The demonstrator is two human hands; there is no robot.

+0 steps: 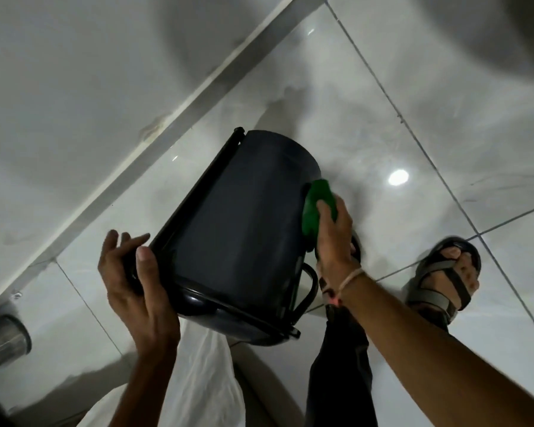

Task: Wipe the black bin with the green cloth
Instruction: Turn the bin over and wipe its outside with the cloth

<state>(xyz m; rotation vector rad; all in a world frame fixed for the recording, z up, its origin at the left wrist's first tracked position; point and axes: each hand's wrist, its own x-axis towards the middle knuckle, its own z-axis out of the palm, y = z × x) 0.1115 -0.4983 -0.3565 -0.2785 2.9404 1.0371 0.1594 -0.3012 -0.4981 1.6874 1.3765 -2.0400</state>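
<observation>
The black bin (238, 223) is a round pedal bin, tilted over above the white tiled floor, its base pointing away and its lid end near me. My left hand (136, 272) grips the lid end at the lower left, thumb on the bin's side. My right hand (333, 232) presses the bunched green cloth (316, 204) against the bin's right flank, near the base. A thin black rod runs along the bin's left side and a wire loop sticks out at the lower right.
A white wall (74, 72) with a pale skirting strip (173, 118) runs diagonally behind the bin. A metal cylinder (0, 343) shows at the left edge. My sandalled foot (444, 272) stands right of the bin. A white bag or cloth (204, 380) hangs under the bin.
</observation>
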